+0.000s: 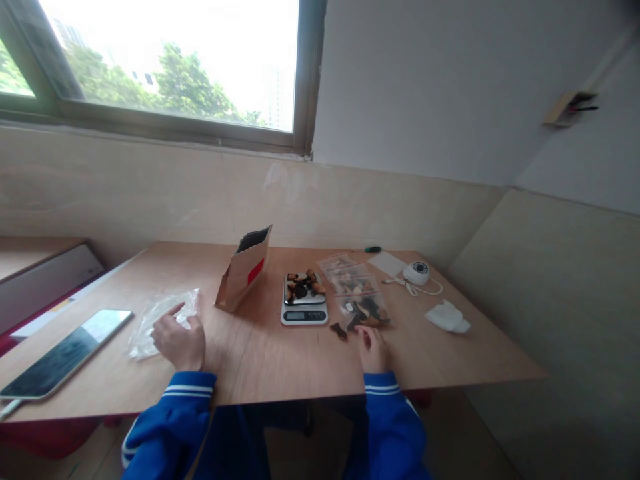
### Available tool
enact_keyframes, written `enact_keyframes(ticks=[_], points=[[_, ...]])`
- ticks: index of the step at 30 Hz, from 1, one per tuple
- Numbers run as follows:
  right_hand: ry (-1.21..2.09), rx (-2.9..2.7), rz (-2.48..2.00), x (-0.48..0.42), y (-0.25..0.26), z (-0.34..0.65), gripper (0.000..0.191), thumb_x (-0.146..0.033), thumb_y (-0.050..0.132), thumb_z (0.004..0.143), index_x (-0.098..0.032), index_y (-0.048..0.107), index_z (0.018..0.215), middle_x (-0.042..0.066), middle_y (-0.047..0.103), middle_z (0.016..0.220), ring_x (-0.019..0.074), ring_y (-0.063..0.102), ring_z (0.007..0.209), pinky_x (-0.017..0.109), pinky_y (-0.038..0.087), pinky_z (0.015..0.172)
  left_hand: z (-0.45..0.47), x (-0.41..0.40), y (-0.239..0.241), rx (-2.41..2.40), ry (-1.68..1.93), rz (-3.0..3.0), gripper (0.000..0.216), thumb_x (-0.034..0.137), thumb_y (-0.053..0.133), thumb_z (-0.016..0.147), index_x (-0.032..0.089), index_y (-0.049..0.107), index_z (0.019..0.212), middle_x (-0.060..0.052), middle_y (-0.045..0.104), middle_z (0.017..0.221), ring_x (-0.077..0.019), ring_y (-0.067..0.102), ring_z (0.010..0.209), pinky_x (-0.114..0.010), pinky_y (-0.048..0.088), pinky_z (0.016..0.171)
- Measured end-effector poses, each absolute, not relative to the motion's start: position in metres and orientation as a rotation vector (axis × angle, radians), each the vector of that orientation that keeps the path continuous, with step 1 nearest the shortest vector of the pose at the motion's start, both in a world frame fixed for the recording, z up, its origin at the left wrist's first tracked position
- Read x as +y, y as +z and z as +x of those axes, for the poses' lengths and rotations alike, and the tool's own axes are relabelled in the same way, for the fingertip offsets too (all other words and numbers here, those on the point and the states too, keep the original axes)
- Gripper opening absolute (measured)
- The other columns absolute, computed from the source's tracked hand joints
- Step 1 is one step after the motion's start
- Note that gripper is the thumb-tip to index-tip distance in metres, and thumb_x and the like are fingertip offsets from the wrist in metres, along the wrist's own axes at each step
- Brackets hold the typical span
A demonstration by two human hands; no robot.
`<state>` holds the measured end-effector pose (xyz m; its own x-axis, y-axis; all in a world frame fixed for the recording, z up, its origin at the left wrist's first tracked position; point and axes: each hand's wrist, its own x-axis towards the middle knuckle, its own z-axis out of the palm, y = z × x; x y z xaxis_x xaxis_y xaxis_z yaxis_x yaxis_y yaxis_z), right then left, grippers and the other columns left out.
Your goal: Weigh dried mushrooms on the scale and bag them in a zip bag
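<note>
My left hand (181,341) rests over a stack of clear plastic bags (145,327), its fingers apart and holding nothing. At the table's front, my right hand (374,350) has its fingers curled together beside the nearest filled zip bag (367,310); whether a small piece is pinched there cannot be made out. Just left of it lies a loose dark brown dried slice (339,331). Several similar slices (303,287) sit on the steel plate of a small digital scale (304,315). An open brown paper pouch (243,277) with a red label stands upright left of the scale.
More filled zip bags (345,270) overlap behind the nearest one. To the right are a white round device (416,272) with a cable, a crumpled white tissue (447,317), a white sheet (387,263) and a green-handled tool (373,249). A phone (67,353) lies at the left.
</note>
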<state>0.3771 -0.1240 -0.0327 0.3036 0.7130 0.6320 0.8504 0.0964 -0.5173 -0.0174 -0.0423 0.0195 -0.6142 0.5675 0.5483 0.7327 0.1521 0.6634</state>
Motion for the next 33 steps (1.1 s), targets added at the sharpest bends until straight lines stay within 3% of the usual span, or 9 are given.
enact_keyframes(ticks=[5,8,12,15,19,25,33], points=[[-0.177,-1.479,-1.635,-0.123,-0.034,0.38,0.032,-0.035,0.042,0.089,-0.019,0.069,0.085,0.007,0.068,0.079,0.0174,0.06,0.061,0.029,0.045,0.059,-0.043,-0.049,0.007,-2.512,-0.991,-1.449,0.048,0.045,0.049,0.072,0.007,0.06,0.098,-0.023,0.055,0.101,-0.0422,0.05,0.1,-0.059,0.041,0.081],[-0.16,-1.459,-1.636,-0.125,-0.03,0.375,0.031,-0.034,0.042,0.09,-0.019,0.069,0.083,0.007,0.067,0.079,0.0177,0.059,0.062,0.03,0.045,0.062,-0.058,-0.043,0.005,-2.477,-0.997,-1.608,0.037,0.044,0.046,0.072,0.012,0.062,0.083,-0.018,0.058,0.088,-0.0391,0.053,0.092,-0.056,0.043,0.079],[-0.177,-1.38,-1.636,-0.128,-0.022,0.369,0.033,-0.035,0.041,0.091,-0.018,0.068,0.084,0.008,0.066,0.08,0.0192,0.059,0.068,0.033,0.045,0.066,-0.068,-0.043,0.018,-2.566,-1.32,-1.606,0.026,0.042,0.047,0.071,0.019,0.058,0.073,-0.007,0.056,0.071,-0.0286,0.055,0.078,-0.05,0.045,0.081],[-0.14,-1.405,-1.561,-0.131,-0.012,0.365,0.031,-0.035,0.043,0.09,-0.018,0.068,0.085,0.009,0.066,0.081,0.0197,0.06,0.07,0.033,0.047,0.068,-0.052,-0.061,0.035,-2.586,-1.646,-1.336,0.027,0.045,0.049,0.074,0.02,0.058,0.079,-0.001,0.056,0.072,-0.0234,0.055,0.073,-0.047,0.047,0.078],[0.069,-1.412,-1.401,-0.144,0.014,0.33,0.026,-0.033,0.045,0.09,-0.019,0.066,0.087,0.009,0.066,0.084,0.0198,0.061,0.076,0.031,0.049,0.067,0.004,-0.104,0.052,-2.222,-1.989,-1.133,0.036,0.046,0.047,0.083,0.019,0.058,0.102,-0.005,0.059,0.093,-0.0211,0.055,0.079,-0.039,0.049,0.073],[0.69,-1.496,-1.113,-0.178,0.066,0.228,0.032,-0.033,0.048,0.089,-0.021,0.054,0.118,0.008,0.064,0.107,0.0169,0.064,0.086,0.028,0.053,0.074,0.088,-0.157,0.05,-1.614,-2.036,-1.946,0.02,0.031,0.049,0.085,0.021,0.057,0.101,-0.006,0.059,0.091,-0.0191,0.058,0.081,-0.034,0.051,0.072],[0.771,-1.271,-1.159,-0.2,0.074,0.211,0.021,-0.033,0.053,0.087,-0.021,0.06,0.103,0.006,0.069,0.093,0.0175,0.067,0.084,0.029,0.057,0.075,0.103,-0.19,0.027,-1.431,-2.091,-2.373,0.037,0.023,0.038,0.09,0.027,0.053,0.123,-0.009,0.06,0.11,-0.0221,0.059,0.103,-0.036,0.053,0.083]])
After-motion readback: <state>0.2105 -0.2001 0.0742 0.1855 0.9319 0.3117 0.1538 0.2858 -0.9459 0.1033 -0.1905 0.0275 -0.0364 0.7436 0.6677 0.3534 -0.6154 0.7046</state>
